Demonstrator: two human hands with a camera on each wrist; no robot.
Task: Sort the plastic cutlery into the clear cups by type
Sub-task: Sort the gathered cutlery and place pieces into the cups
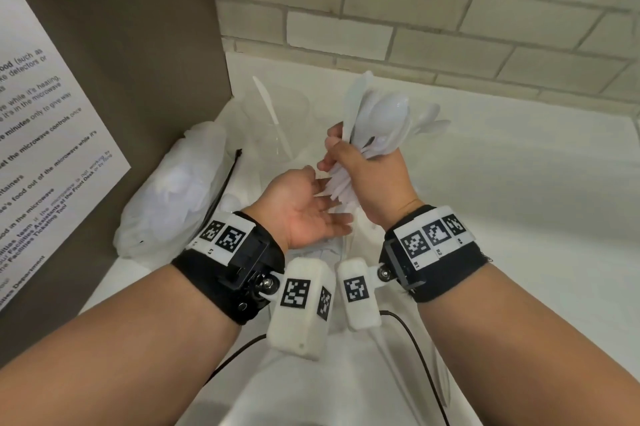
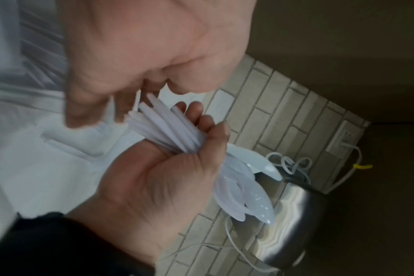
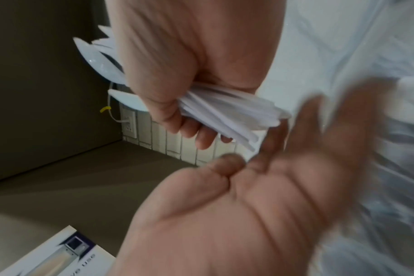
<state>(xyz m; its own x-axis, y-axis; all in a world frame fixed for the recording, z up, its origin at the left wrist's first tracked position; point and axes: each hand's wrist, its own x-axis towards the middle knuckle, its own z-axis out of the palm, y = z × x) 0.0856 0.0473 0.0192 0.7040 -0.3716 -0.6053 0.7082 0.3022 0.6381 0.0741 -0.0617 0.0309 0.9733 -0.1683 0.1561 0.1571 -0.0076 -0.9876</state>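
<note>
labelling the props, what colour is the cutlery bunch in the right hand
White, slightly translucent plastic. The cutlery bunch shows best in the head view.

Head view: lighting even, edges bowing. Wrist views: dimmer; left hand blurring; spoons glinting.

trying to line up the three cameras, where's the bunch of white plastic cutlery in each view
Head: the bunch of cutlery is centre, slightly above the middle, gripped by the right hand, bowls up.
Left wrist: centre, handles upper left, bowls lower right.
Right wrist: upper middle, handles pointing right.
Shared landmark: the open left hand at the handle ends.
</note>
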